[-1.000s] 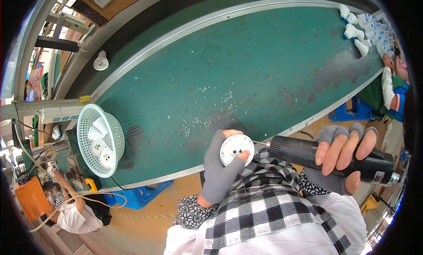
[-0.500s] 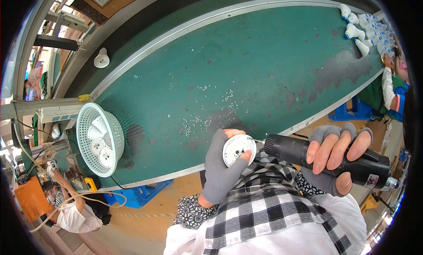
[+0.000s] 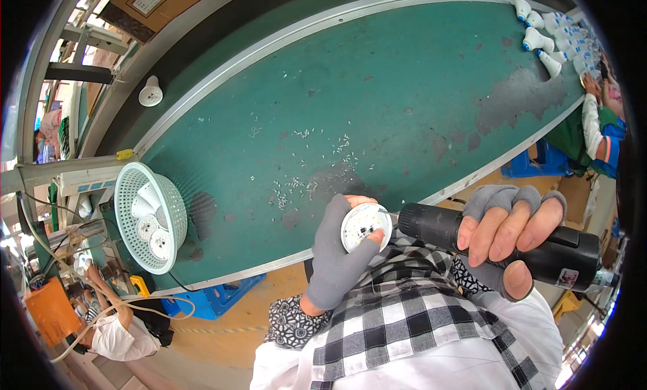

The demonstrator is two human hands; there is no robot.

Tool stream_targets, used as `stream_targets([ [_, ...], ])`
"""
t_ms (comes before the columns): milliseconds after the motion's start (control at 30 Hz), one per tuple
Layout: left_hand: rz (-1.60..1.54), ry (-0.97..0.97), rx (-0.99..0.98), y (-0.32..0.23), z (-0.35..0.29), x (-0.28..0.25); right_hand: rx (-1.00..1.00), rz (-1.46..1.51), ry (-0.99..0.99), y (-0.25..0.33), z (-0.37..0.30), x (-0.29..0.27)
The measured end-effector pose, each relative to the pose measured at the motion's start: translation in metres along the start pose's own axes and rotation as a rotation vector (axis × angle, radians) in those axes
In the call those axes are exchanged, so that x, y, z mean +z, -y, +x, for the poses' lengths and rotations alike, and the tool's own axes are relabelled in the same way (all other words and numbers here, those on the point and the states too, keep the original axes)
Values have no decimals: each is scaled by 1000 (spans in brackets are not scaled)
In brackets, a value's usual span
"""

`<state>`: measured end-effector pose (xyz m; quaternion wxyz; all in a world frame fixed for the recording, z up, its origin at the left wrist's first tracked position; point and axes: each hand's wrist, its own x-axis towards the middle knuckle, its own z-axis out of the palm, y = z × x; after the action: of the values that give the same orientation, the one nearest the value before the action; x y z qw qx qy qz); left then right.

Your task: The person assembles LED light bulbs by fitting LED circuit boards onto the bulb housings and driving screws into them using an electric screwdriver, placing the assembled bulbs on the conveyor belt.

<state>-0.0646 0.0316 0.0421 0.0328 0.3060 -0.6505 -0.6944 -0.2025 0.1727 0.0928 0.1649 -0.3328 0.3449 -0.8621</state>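
My left hand (image 3: 337, 262), in a grey fingerless glove, holds a white LED bulb body (image 3: 357, 236) with its round board facing up. The thumb lies on the board's lower edge. In my right hand (image 3: 509, 238), gloved the same way, is a black electric screwdriver (image 3: 431, 224), gripped round its barrel and pointing left. Its thin bit reaches the upper right edge of the board; whether it sits on a screw is too small to tell. Many small screws (image 3: 290, 191) lie scattered on the green tabletop (image 3: 404, 73) beyond my hands.
A pale green basket (image 3: 176, 211) with several bulb bodies (image 3: 145, 226) stands at the left. Another bulb body (image 3: 151, 92) lies beyond the table rim. White bulbs (image 3: 538, 40) cluster at the far right, near another person's hand (image 3: 591, 85). Blue crates (image 3: 219, 297) sit below the table edge.
The screwdriver has shifted slightly left toward the bulb body, and its bit shows shorter. My left hand keeps its hold. The whole view has shifted a little.
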Motion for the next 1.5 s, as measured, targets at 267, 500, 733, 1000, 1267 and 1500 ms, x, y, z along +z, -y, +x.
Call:
stream_targets([
  [267,-84,148,-82,5,10,-7,150,82,-63,-5,14,2],
  [500,-344,428,-94,2,28,-51,874,-316,45,-17,29,-16],
  [733,-547,96,93,8,34,-11,1009,49,-278,-64,-17,1],
  [1000,-671,-142,-7,-3,15,-18,450,157,-354,-47,0,-20],
  [1267,-229,-157,-96,1,9,-25,50,-97,-547,-70,20,-48],
  [1500,-154,-143,-114,1,10,-25,104,-137,-549,-84,18,-54],
])
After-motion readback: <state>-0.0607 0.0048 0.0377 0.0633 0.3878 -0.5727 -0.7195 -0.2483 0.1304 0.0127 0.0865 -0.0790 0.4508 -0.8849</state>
